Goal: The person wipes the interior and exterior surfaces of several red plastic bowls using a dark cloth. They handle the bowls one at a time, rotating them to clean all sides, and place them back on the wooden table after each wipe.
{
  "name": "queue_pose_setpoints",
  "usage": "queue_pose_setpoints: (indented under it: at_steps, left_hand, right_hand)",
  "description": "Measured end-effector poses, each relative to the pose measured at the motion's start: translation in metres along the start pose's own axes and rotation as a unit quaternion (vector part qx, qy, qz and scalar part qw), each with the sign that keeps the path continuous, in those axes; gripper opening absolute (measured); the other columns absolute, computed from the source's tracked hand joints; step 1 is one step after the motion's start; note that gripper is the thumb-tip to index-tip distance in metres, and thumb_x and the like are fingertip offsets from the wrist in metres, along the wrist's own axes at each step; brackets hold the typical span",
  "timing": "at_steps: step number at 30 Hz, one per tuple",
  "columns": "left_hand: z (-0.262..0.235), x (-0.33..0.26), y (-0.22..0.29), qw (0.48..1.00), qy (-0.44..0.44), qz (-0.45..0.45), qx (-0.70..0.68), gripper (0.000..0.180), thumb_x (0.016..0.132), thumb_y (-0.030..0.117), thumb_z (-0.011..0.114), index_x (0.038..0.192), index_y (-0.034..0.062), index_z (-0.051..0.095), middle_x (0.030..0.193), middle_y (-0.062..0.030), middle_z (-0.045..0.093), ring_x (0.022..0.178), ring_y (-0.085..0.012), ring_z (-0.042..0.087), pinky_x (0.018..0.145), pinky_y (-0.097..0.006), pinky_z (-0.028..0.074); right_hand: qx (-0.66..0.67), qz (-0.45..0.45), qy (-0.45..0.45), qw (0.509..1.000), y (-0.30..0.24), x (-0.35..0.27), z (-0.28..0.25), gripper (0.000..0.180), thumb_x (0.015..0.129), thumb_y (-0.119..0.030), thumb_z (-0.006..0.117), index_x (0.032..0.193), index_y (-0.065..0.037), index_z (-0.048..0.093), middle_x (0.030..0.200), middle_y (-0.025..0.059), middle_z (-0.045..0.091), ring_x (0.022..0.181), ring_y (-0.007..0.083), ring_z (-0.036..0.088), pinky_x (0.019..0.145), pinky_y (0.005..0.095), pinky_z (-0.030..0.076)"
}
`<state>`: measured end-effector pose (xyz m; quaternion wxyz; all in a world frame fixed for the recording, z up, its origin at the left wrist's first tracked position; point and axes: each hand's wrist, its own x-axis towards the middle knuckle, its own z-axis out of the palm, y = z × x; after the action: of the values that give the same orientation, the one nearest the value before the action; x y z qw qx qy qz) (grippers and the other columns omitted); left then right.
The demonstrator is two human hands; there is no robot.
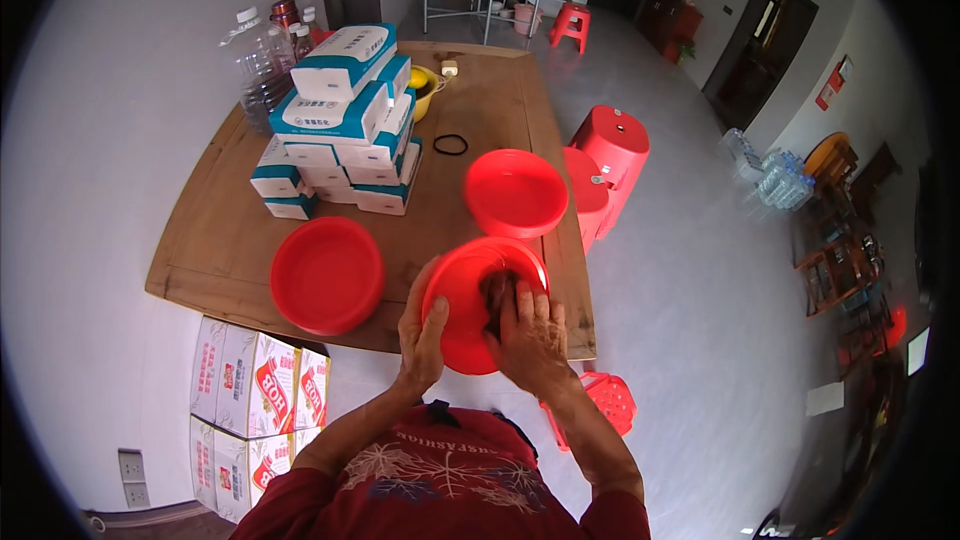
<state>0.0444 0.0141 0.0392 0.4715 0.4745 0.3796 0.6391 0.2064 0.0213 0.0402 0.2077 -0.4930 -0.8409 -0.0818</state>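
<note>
Largest item was the wooden table, its near edge running just in front of me. Next in bulk, on its far left part, stood the stack of white-and-teal packs. Both my forearms entered from below, sleeves at about the elbow, converging on the near right part of the table; the left rose toward the right, the right one slanted up toward the left. Three red basins were noted: the near basin between my hands, overlapping the table's near edge in this view; the left basin, well apart from my hands; and the far basin, just beyond the near one. My left hand was half open and curved around the near basin's left side, thumb at the rim, fingers extended along the outside; it had hold of that wall. My right hand reached in over the right side, back of the hand up, fingers nearly straight and close together, slightly bent at the knuckles, laid over a dark brown wad. The wad lay inside the near basin, right of its middle, partly hidden under the hand; whether the fingers had closed on it, I could not tell. Smallest item: a black loop, lying on the wood right of the packs.
</note>
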Motion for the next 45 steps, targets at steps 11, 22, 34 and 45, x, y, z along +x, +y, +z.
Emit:
queue_pose_setpoints:
  at_steps: [11, 22, 34, 45]
  left_hand:
    - [-0.005, 0.003, -0.025, 0.995, -0.011, -0.071, -0.070, 0.046, 0.099, 0.021, 0.040, 0.138, -0.0030, 0.036, 0.132, -0.0106, 0.047, 0.120, -0.0167, 0.043, 0.102, -0.029, 0.033]
    - [-0.006, 0.009, -0.029, 0.996, -0.004, -0.051, -0.068, 0.045, 0.099, 0.019, 0.040, 0.139, -0.0023, 0.034, 0.133, -0.0111, 0.046, 0.122, -0.0173, 0.042, 0.104, -0.030, 0.030]
    - [-0.006, 0.016, -0.037, 0.993, -0.023, -0.109, -0.049, 0.045, 0.098, 0.018, 0.041, 0.137, -0.0028, 0.038, 0.130, -0.0107, 0.049, 0.119, -0.0166, 0.044, 0.101, -0.029, 0.033]
    - [-0.003, 0.015, -0.033, 0.998, -0.050, -0.026, 0.003, 0.048, 0.097, 0.020, 0.043, 0.138, -0.0037, 0.036, 0.130, -0.0123, 0.050, 0.118, -0.0177, 0.046, 0.101, -0.030, 0.034]
  right_hand:
    - [0.176, -0.042, -0.005, 0.983, -0.021, 0.015, 0.031, 0.051, 0.081, -0.012, 0.056, 0.128, 0.005, 0.046, 0.118, 0.0228, 0.046, 0.099, 0.0390, 0.048, 0.086, 0.0491, 0.042]
    - [0.090, 0.027, -0.066, 0.993, -0.011, 0.004, 0.032, 0.031, 0.075, -0.006, 0.057, 0.104, 0.006, 0.058, 0.108, 0.0239, 0.049, 0.091, 0.0352, 0.056, 0.071, 0.0397, 0.054]
    - [-0.012, 0.004, 0.058, 0.998, 0.004, 0.036, 0.045, 0.036, 0.074, -0.012, 0.059, 0.107, 0.001, 0.058, 0.116, 0.0181, 0.052, 0.103, 0.0302, 0.053, 0.083, 0.0392, 0.048]
    - [0.324, 0.063, -0.201, 0.922, -0.004, 0.001, 0.024, 0.019, 0.084, -0.016, 0.052, 0.093, 0.000, 0.056, 0.090, 0.0226, 0.058, 0.084, 0.0387, 0.060, 0.072, 0.0475, 0.050]
